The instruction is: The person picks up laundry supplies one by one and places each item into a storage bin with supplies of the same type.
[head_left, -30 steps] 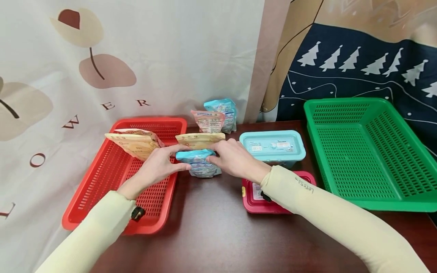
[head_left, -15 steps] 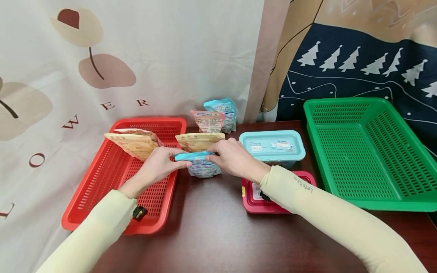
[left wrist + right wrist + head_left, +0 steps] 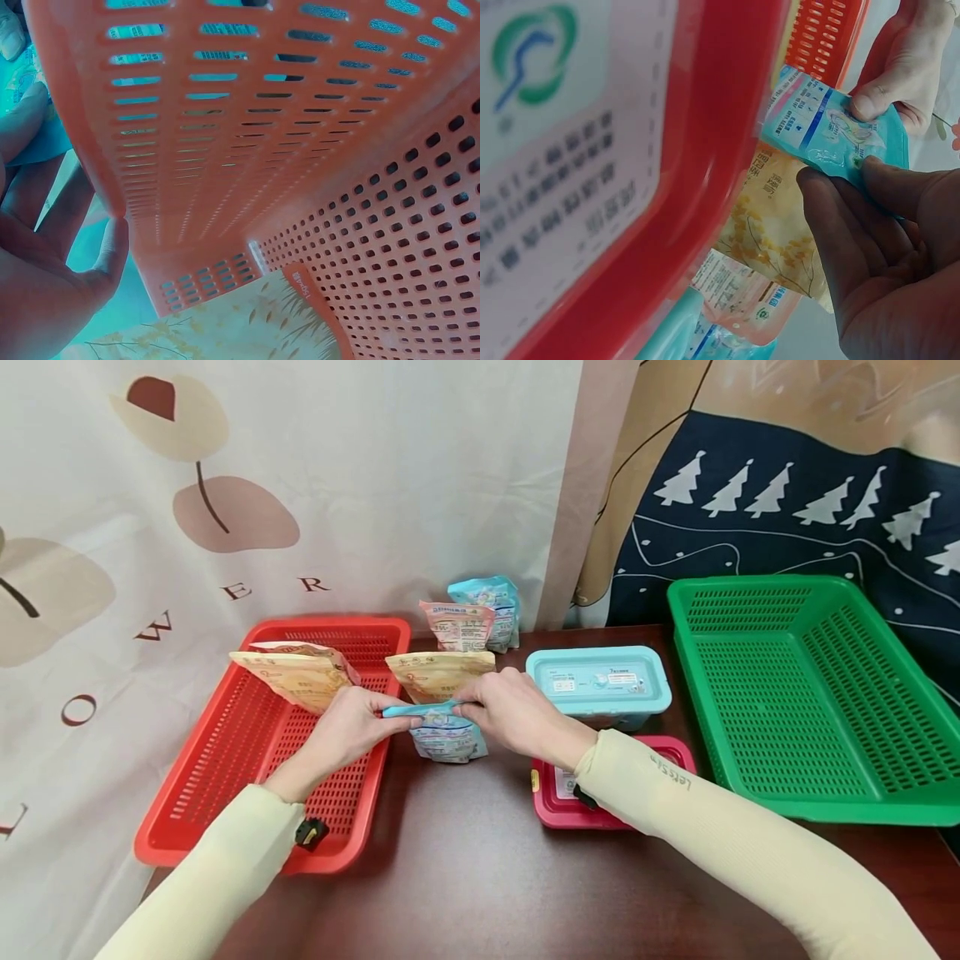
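A small blue pouch [image 3: 447, 739] with printed text stands on the dark table between both hands. My left hand [image 3: 348, 727] pinches the left end of its top edge, thumb in front. At the right end of that edge, my right hand [image 3: 510, 710] pinches it between thumb and fingers. The right wrist view shows both thumbs on the front of the blue pouch [image 3: 840, 139]. Right behind it stands a tan pouch [image 3: 438, 675]. In the left wrist view, my left hand [image 3: 52, 277] is beside the wall of the red basket [image 3: 187, 112].
The red basket [image 3: 367, 810] at the left holds tan and red pouches [image 3: 303, 677]. Behind stand a pink pouch [image 3: 459, 627] and another blue pouch [image 3: 502, 610]. A light-blue lidded box [image 3: 600, 681], a crimson lidded box [image 3: 555, 810] and a green basket [image 3: 787, 710] are at the right.
The blue pouch has come slightly toward me, away from the tan pouch. Its top edge now looks flattened and pulled straight between both hands, where it earlier stood wider.
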`<state>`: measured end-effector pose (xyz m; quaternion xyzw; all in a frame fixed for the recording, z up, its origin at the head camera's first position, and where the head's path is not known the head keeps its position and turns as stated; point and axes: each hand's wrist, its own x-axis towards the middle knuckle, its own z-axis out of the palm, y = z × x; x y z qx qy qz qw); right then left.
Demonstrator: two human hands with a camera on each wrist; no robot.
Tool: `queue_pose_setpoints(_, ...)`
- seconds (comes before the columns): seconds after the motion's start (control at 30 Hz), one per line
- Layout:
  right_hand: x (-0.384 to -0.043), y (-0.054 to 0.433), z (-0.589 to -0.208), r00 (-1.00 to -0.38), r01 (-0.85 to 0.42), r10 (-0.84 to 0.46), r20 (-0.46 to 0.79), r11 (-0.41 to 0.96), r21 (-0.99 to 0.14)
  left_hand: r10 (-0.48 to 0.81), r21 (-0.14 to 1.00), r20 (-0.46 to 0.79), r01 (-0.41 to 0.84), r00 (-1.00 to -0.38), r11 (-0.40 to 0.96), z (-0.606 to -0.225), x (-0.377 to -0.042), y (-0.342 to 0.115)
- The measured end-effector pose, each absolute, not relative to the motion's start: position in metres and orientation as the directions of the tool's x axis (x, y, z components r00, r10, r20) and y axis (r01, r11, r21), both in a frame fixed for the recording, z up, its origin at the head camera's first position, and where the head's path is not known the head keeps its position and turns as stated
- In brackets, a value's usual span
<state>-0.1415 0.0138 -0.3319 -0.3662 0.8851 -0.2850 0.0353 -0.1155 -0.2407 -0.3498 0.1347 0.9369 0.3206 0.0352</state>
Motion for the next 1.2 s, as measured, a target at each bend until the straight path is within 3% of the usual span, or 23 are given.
queue_pose_setpoints(0.53,-0.134,0.035,-0.326,-0.770,-0.582,-0.622,0.143,0.591,-0.558,0.331,0.605,0.046,0.290,-0.943,0.742,-0.341,-0.120,-0.221)
queue_pose_setpoints(0.97,-0.132,0.013,-0.325,-0.723,-0.633,-0.677,0.136,0.571,-0.523,0.267,0.585,0.011,0.222,-0.964,0.780,-0.335,-0.100,-0.239)
queue_pose_setpoints(1.2,-0.131,0.019,-0.324,-0.739,-0.606,-0.665,0.105,0.588,-0.536,0.315,0.607,-0.001,0.250,-0.949,0.755,-0.336,-0.101,-0.234)
